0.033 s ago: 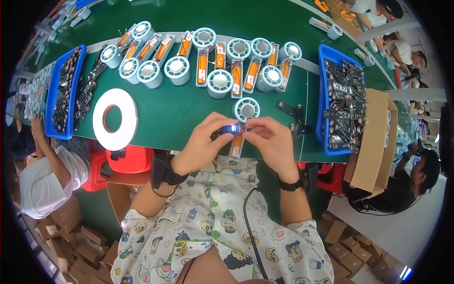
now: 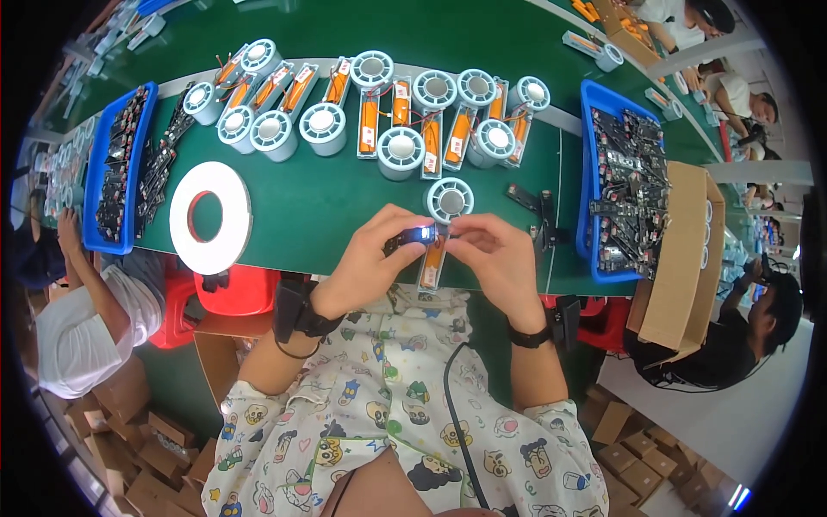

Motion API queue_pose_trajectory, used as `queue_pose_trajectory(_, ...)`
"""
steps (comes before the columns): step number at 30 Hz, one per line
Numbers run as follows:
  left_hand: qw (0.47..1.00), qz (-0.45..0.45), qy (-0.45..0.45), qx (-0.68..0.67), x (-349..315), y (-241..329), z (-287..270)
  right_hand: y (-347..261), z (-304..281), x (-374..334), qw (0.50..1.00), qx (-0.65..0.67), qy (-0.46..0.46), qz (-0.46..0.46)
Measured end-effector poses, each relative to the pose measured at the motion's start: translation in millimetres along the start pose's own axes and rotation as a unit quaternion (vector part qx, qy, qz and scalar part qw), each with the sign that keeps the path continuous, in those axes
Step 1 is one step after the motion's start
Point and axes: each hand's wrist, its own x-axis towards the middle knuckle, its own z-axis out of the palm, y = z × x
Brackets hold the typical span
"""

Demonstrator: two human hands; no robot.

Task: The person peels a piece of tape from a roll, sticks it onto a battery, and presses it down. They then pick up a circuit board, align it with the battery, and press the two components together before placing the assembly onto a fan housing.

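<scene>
My left hand (image 2: 372, 258) is closed on a small dark circuit board (image 2: 419, 235) whose little display glows blue-white. At the board's right end, the fingertips of my right hand (image 2: 491, 257) pinch something too small to make out. Just below and behind my fingers lies a grey handle shell with an orange battery (image 2: 431, 264), partly hidden by my hands. Its round grey fan head (image 2: 450, 201) sticks out beyond my fingertips, toward the far side of the table.
More fan units (image 2: 400, 151) with orange batteries stand across the green table (image 2: 297, 194). Blue trays of dark circuit boards sit left (image 2: 148, 95) and right (image 2: 588, 177). A white tape roll (image 2: 185, 215), loose boards (image 2: 546, 211) and a cardboard box (image 2: 676, 276) are nearby. People work on both sides.
</scene>
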Motion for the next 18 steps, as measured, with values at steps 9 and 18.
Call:
queue_pose_trajectory(9, 0.972, -0.112, -0.034, -0.205, 0.6, -0.2, 5.1, -0.4, 6.8, 2.5, 0.996, -0.047, -0.051, 0.055)
queue_pose_trajectory(18, 0.957, -0.152, 0.024, -0.244, -10.5, -2.5, 18.2, 15.8, 18.2, 1.5, 0.876, -0.357, 0.076, -0.315)
